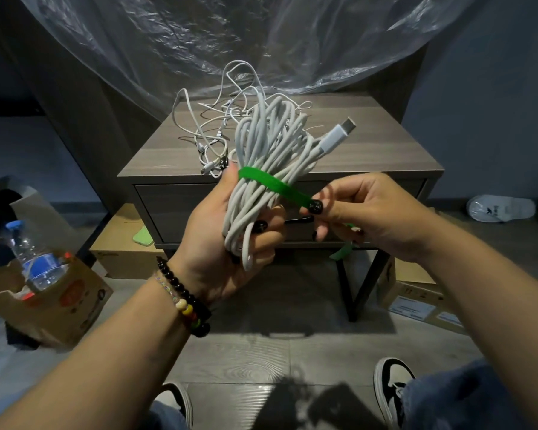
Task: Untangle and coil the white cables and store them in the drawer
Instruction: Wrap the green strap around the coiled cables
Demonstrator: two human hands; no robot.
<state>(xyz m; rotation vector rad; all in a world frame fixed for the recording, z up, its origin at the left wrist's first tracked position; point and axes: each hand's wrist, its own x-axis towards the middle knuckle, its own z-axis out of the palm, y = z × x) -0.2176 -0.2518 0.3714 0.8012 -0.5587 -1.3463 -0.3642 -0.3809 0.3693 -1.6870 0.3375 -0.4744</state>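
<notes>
Fig.: securing one coiled cable w/ a tie, head view.

Step in hand, as I judge it: wrapping the green tie (274, 186) round the coil (261, 169) so it stays bundled. To do it well I should keep the tie taut while winding, hold it near the coil's middle so loops can't slip out either end, and keep the plug (336, 136) clear of the wrap. Pull firm, not hard enough to kink the cable. Press the tie end flat onto itself to close.

Left hand (230, 231): fingers (261, 231) curled round the lower part of the coil, gripping it upright in front of me, thumb side up by the tie. Right hand (364, 212): thumb and forefinger pinch the tie's free end, drawn out to the right of the coil; the other fingers are loosely curled. A second bit of green (342, 251) hangs below this hand; can't tell if it's the same tie.

Task things: the coil is in the air, above the front edge of the tabletop (370, 144). A tangle (221, 125) of thinner white cables lies on the tabletop behind it, not yet sorted. The drawer (174, 206) below is closed, so storing is yet to come.
</notes>
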